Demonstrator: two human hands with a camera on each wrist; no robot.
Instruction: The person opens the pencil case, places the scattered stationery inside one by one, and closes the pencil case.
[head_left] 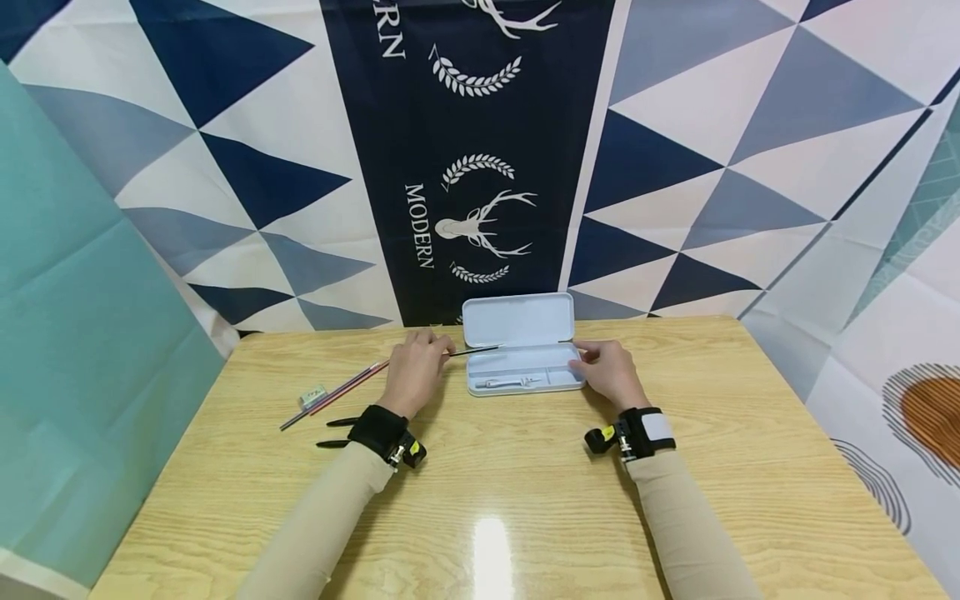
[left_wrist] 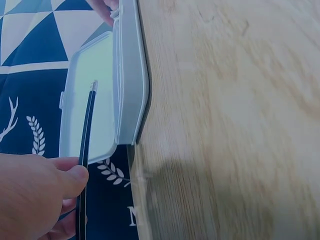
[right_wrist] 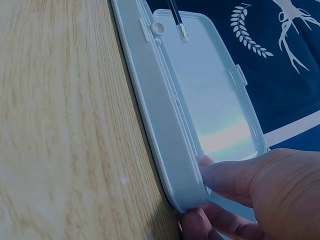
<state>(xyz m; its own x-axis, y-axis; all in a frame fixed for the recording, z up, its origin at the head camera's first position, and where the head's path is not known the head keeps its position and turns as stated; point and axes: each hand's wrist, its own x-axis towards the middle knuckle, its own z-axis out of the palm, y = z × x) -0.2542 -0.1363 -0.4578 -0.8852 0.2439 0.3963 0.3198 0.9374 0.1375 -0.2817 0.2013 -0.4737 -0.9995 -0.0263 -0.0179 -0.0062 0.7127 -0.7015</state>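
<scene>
My left hand [head_left: 417,371] pinches a black pencil [left_wrist: 89,125] between thumb and fingers. The pencil's eraser end points right, over the back part of an open pale blue pencil case [head_left: 480,392]. In the left wrist view, that end shows in front of the raised lid [left_wrist: 75,125]. At the case's right end, my right hand [head_left: 611,371] grips the wall, thumb at the inner edge and fingers outside, as the right wrist view shows. A silvery-white drawing compass [head_left: 508,382] lies in the front compartment of the case.
Left of my left hand, a few long thin pencils [head_left: 348,390] lie slantwise beside a small eraser [head_left: 312,397]. Two black pen-like items [head_left: 332,444] are partly hidden by the left wrist strap. A patterned cloth [head_left: 480,125] hangs behind the wooden table [head_left: 555,508].
</scene>
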